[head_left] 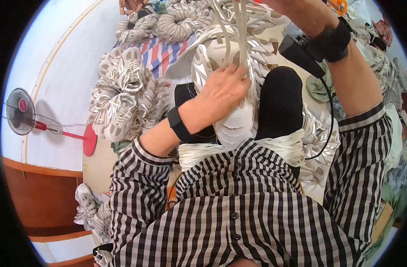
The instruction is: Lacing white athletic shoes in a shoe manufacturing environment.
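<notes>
Between my black-clad knees stands a pale sneaker upper [233, 129] with grey and silver panels. My left hand [228, 86] lies over its middle, fingers curled down and closed on the shoelaces. From there the cream shoelaces [243, 33] run up in long, fairly straight strands to the top edge. My right hand [279, 3] is at that edge beside the strands; most of it, fingers included, is cut off by the frame. Bundles of white laces [283, 147] lie across my lap on both sides of the sneaker upper.
Piles of similar sneaker uppers [125, 95] lie to the left, with more uppers [181, 22] on a striped cloth [161, 55] ahead. A red-based fan [89, 140] stands by the left wall. A black cable [331, 111] hangs from the device on my right wrist.
</notes>
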The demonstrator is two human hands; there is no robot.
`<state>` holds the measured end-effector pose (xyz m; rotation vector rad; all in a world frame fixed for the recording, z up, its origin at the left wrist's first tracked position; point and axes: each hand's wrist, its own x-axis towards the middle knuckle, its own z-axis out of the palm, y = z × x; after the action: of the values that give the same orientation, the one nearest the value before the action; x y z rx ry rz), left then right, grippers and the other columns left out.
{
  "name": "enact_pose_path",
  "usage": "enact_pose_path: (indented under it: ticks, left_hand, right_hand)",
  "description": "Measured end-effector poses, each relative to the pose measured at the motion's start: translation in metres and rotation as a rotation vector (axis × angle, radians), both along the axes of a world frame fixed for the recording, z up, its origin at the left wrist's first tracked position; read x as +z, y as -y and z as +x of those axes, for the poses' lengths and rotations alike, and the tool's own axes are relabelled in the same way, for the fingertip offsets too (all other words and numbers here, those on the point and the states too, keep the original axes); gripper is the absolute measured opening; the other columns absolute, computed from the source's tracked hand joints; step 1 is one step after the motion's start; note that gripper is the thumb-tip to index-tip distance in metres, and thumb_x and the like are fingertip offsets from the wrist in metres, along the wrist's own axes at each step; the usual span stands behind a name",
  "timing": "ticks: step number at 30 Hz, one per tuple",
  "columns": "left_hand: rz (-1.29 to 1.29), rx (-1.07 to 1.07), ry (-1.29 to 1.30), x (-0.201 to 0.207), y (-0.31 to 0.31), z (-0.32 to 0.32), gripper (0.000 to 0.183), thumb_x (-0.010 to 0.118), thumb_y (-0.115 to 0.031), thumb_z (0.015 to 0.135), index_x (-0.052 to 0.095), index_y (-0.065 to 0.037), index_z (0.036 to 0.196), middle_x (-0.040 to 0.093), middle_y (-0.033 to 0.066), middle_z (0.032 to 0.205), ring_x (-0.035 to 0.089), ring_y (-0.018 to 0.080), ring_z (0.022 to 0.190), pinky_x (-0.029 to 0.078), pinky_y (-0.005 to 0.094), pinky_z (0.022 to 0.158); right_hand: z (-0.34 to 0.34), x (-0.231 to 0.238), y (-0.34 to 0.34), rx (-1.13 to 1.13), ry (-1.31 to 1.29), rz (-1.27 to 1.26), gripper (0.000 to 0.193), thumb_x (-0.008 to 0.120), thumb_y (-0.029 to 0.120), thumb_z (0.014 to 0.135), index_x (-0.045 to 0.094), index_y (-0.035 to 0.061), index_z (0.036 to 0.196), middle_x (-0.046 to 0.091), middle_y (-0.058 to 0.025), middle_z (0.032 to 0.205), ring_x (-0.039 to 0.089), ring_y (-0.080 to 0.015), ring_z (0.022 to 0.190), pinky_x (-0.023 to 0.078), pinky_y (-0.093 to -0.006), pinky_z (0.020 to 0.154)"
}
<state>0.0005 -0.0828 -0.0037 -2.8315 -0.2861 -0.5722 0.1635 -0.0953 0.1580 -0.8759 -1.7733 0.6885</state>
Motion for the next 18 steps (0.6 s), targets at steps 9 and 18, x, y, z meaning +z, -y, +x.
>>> enact_pose_path:
  ticks: [9, 18]
  left_hand:
    - [0.129, -0.181, -0.070, -0.009, 0.001, 0.010, 0.011, 0.055, -0.007, 0.073, 0.050, -0.002, 0.082, 0.051, 0.0104, 0.083, 0.055, 0.0238, 0.078, 0.046, 0.0330, 0.066]
    - [0.016, -0.289, 0.129, -0.053, 0.054, 0.016, 0.009, 0.054, -0.014, 0.072, 0.050, -0.006, 0.072, 0.044, 0.0046, 0.071, 0.049, 0.0179, 0.068, 0.041, 0.0310, 0.063]
  right_hand:
    - [0.014, -0.010, 0.003, -0.053, -0.007, 0.014, 0.036, 0.043, 0.028, 0.099, 0.056, 0.0039, 0.076, 0.052, 0.0005, 0.056, 0.047, -0.0074, 0.049, 0.038, -0.0197, 0.047]
    - [-0.003, -0.006, 0.018, 0.047, -0.120, -0.038, 0.038, 0.042, 0.029, 0.100, 0.056, 0.0058, 0.073, 0.050, -0.0001, 0.052, 0.044, -0.0071, 0.045, 0.036, -0.0188, 0.045]
